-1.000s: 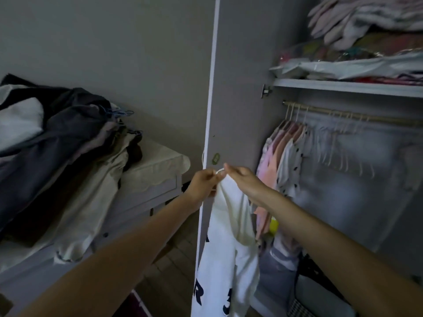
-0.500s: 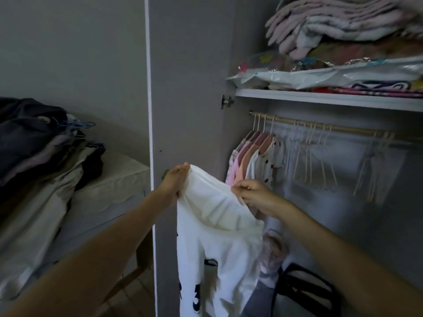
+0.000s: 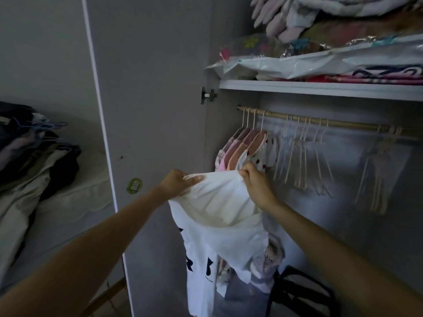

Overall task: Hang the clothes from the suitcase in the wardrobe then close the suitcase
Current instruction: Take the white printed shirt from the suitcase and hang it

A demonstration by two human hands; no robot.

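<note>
Dark printed characters mark the front of the white T-shirt (image 3: pixel 219 229) — partly folded over, they cannot be read. The shirt hangs in front of the open wardrobe, below the wooden rail (image 3: pixel 320 121) with its hangers (image 3: pixel 299 156). The left hand (image 3: pixel 176 183) grips one side of the upper edge, the right hand (image 3: pixel 254 179) pinches the other — both arms reach forward, stretching the fabric between them.

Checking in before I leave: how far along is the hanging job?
Done: a few pink and patterned garments hang at the rail's left end. In hand: left hand and right hand hold a white shirt before the wardrobe, not yet hung. Left: hanging it on the rail; the suitcase isn't in view.
</note>
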